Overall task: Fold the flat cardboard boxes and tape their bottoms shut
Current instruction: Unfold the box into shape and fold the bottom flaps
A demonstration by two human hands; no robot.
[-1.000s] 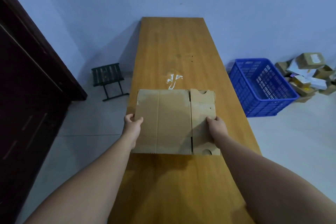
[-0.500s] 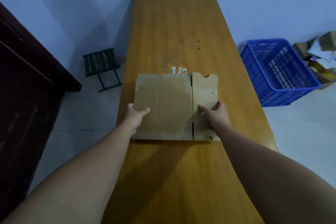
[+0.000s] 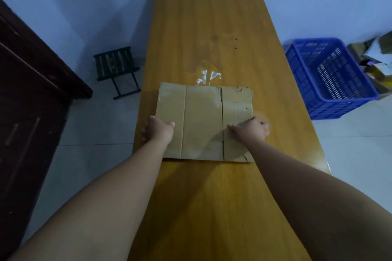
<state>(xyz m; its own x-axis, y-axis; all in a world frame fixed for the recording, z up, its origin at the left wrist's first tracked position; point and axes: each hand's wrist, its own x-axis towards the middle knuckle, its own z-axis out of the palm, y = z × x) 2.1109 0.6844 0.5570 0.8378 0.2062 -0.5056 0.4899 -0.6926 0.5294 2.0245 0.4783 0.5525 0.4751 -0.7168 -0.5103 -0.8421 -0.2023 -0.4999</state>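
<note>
Table [image 3: 203, 17], long and wooden, carries the work. Dark cabinet [image 3: 27, 91] stands off its left edge and blue crate [image 3: 318, 41] off its right, neither in the way. Flat cardboard box [image 3: 201, 121] now lies settled at the left edge, slightly overhanging, not yet opened. Folding stool [image 3: 115, 63] sits on the floor. Left hand [image 3: 159, 131] grips the box's left edge. Right hand [image 3: 251, 130] has slid off the panel to grip the right edge, probably to pull it open. Shiny patch [image 3: 209, 76] lies at the box's far edge.
</note>
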